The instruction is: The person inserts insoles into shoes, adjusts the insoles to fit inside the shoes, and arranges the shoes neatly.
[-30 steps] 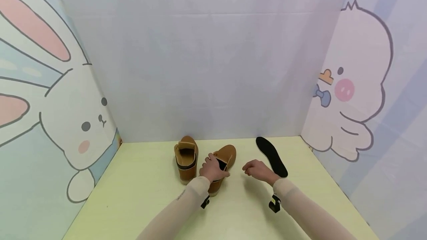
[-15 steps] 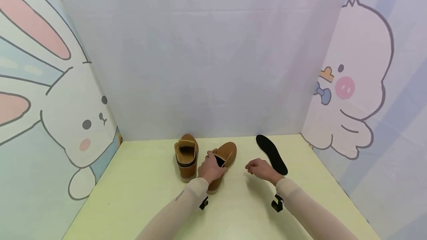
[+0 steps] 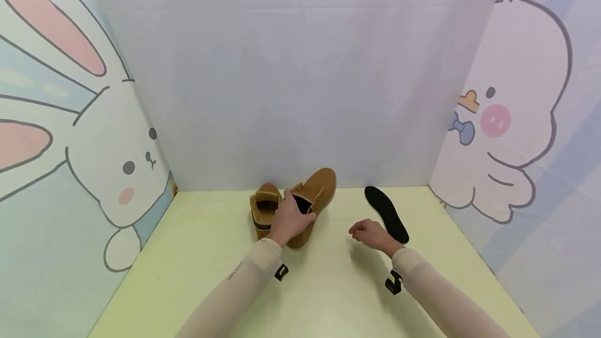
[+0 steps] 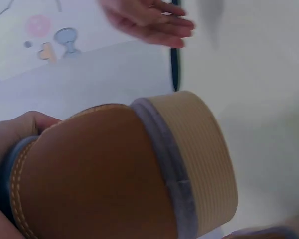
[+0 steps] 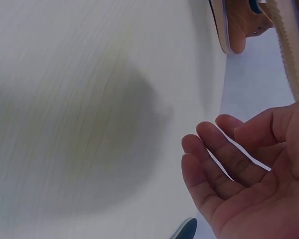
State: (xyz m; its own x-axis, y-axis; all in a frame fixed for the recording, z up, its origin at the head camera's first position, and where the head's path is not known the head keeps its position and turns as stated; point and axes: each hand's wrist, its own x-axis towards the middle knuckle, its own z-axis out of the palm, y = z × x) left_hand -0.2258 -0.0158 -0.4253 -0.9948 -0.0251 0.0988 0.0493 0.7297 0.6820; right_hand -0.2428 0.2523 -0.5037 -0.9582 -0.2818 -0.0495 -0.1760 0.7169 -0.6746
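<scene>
My left hand grips a brown leather shoe by the collar around its opening, toe pointing away to the right. In the left wrist view the heel of this shoe, with its ribbed tan sole, fills the middle and stands clear of the table. Its mate, a second brown shoe, stands on the table just left, partly hidden behind my left hand. My right hand hovers over the table with fingers loosely curved and nothing in them, as the right wrist view of the palm confirms. Beside it lies a black insole.
The pale yellow table ends at a plain grey back curtain. Side panels with a cartoon rabbit on the left and a cartoon chick on the right enclose it.
My left hand has lifted the right-hand shoe off the table, up and slightly left, so it now overlaps the other shoe. My right hand has barely moved.
</scene>
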